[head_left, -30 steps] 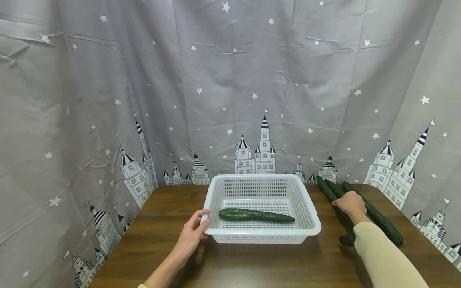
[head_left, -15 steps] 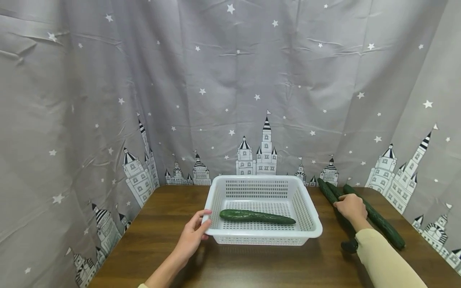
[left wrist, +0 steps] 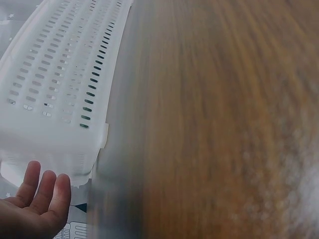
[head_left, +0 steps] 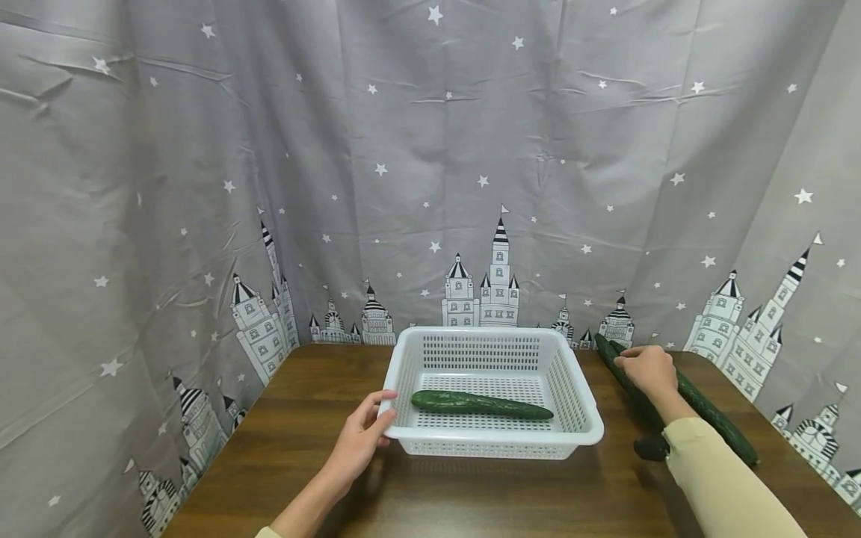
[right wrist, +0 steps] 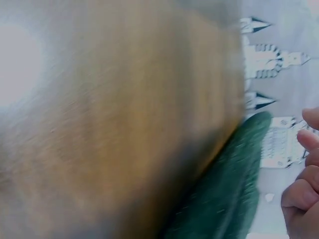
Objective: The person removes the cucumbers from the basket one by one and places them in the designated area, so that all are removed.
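My left hand [head_left: 362, 435] holds the left rim of a white perforated plastic basket [head_left: 498, 448], thumb and index finger at the rim. From below, in the left wrist view, other fingers [left wrist: 59, 196] show beside the basket wall [left wrist: 60, 69]. A dark green cucumber [head_left: 480, 404] lies lengthwise inside. My right hand [head_left: 649, 370] is over more cucumbers at the right, bent fingers near their far ends. Under it lie a left cucumber [head_left: 625, 383] and a mostly hidden middle one; a long cucumber [head_left: 716, 415] lies on the right. In the right wrist view, the fingers [right wrist: 301, 191] appear apart from the cucumber [right wrist: 219, 194].
The brown wooden table [head_left: 511, 501] carries everything. A grey curtain [head_left: 377, 209] printed with stars and castles hangs right behind its far edge. A small dark object [head_left: 651, 448] shows beneath the right wrist.
My right hand has risen slightly and shifted toward the far ends of the cucumbers, covering more of the middle one. The left hand stays on the basket rim.
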